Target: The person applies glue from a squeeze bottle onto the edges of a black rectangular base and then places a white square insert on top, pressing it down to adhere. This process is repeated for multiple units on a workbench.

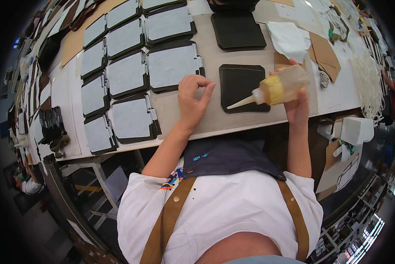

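Right hand [297, 108] gripping a squeeze bottle [290, 83] nozzle-down over the black panel [239, 83], probably so the contents reach the tip; left hand [193, 99] loosely curled, looks empty, left of the panel; panel's flat between both hands; pale-topped stacks [172, 66] sit farther left of it, probably dodging drips.

Tabletop lane [211, 59] between pale-topped stacks [173, 65] and black panel [241, 83]; left grip [210, 84] blocks near end; bottle [282, 86] overhangs panel.
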The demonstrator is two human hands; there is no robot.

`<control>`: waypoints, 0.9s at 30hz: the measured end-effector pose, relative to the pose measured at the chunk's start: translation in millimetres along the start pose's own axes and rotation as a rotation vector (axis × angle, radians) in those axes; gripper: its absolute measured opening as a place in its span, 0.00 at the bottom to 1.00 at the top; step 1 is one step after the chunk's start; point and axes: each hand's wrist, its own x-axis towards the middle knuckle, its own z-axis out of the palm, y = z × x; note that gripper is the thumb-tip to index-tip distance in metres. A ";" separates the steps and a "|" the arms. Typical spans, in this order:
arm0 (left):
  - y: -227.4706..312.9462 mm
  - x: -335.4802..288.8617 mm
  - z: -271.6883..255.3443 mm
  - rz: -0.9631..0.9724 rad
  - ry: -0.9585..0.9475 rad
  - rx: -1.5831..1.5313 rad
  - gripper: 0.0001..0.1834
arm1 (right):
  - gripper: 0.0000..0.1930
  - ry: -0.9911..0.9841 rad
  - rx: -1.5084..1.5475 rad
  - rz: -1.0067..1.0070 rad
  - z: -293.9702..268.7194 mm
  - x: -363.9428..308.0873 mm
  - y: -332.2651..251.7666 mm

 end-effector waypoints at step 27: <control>-4.3 -1.9 3.2 -0.037 -0.030 0.024 0.07 | 0.35 0.244 -0.534 -0.374 -66.7 28.8 -20.8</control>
